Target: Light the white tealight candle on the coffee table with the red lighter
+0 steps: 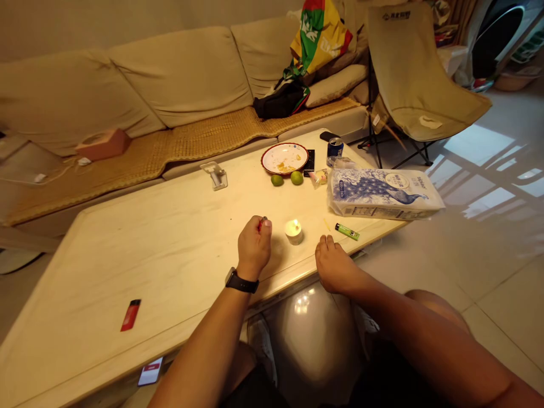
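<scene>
My left hand, with a black watch on its wrist, is closed in a fist around a red lighter; only its top and a bit of red show by the thumb. Just right of that fist, a small round candle burns with a flame on the light table. My right hand rests at the table's near edge, fingers lying on the top and nothing visible in them. Close beyond it lie a green lighter and a thin yellowish strip.
Another red lighter lies at the left. Farther back are a plate with scraps, two green limes, a blue can, a wrapped tissue pack and a white holder. A phone sits below the near edge.
</scene>
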The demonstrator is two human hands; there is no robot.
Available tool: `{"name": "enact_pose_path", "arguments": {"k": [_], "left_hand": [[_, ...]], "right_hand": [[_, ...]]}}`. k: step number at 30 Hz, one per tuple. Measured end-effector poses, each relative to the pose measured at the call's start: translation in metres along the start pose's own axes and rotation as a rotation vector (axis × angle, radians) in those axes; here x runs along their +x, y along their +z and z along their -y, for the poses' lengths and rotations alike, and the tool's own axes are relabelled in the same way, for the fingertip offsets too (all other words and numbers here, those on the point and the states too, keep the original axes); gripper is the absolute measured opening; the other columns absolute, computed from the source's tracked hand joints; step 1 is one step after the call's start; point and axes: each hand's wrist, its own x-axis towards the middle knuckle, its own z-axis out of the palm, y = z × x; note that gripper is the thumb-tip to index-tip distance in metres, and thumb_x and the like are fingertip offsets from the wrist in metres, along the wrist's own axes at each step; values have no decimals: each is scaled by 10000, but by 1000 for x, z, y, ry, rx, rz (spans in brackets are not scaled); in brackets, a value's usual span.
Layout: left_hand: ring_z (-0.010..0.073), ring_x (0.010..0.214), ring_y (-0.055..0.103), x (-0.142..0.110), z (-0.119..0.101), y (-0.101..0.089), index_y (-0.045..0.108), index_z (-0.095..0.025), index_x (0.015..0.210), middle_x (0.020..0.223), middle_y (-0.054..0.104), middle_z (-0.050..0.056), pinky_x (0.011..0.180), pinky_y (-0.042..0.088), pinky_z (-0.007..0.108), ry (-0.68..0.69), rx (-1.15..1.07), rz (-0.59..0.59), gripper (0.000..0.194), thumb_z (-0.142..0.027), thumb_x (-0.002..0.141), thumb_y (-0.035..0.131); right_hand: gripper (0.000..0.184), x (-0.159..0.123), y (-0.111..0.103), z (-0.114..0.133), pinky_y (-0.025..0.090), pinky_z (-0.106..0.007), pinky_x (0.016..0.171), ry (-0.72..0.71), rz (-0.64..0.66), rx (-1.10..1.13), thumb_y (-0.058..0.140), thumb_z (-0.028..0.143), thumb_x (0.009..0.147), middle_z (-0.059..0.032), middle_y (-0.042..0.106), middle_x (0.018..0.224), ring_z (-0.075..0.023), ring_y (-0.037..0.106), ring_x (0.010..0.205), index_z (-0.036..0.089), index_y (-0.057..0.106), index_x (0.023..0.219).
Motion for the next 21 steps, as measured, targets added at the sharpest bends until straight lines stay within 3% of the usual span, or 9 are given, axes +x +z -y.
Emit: {"name": "enact_pose_path", "arguments": {"k": [2,4,7,9,12,14,21], "left_hand": [[152,639,470,-3,6,-6,482,-227,778,676,508,-22,617,343,288,-30,-34,-14,327,-450,1002,396],[148,618,442,-5,10,-10,462,-228,753,650,476,-31,601,322,289,-53,-34,-12,337,-453,999,413],[146,603,420,-8,12,-15,450,-229,739,637,453,-36,590,302,292,-73,-17,1,352,-466,998,422],[147,612,430,-10,11,-16,458,-228,744,648,467,-33,596,306,291,-67,-1,13,350,-471,994,430],[151,633,453,-12,10,-16,476,-226,762,671,498,-26,612,322,291,-38,16,34,336,-474,987,443],[153,637,459,-13,10,-15,483,-226,770,678,507,-22,615,327,291,-20,25,42,330,-476,982,448],[161,644,470,-10,12,-10,489,-229,785,684,513,-19,619,337,298,-27,-2,36,326,-482,985,439]], "right_hand": [[695,-1,-10,-1,427,-489,1040,6,-13,34,622,293,830,-377,447,1481,-456,410,1384,-89,521,1402],[536,-2,-23,-1,443,-447,1015,-14,-117,114,560,299,895,-306,594,1344,-390,501,1300,-4,589,1337],[616,-3,-38,2,493,-386,894,-1,-188,251,497,346,959,-211,685,1201,-302,643,1064,63,414,1500],[565,-4,-42,4,500,-365,837,8,-132,283,469,362,983,-182,713,1135,-282,680,984,100,430,1482],[326,-3,-39,3,502,-351,801,-46,11,257,460,321,986,-170,736,1072,-281,704,969,150,650,1189],[253,-2,-34,1,508,-345,771,-90,75,227,483,261,958,-167,747,1042,-286,715,960,163,698,1048],[280,0,-26,-9,517,-351,761,-104,143,211,507,278,941,-187,760,1045,-294,725,943,152,740,1032]]}}
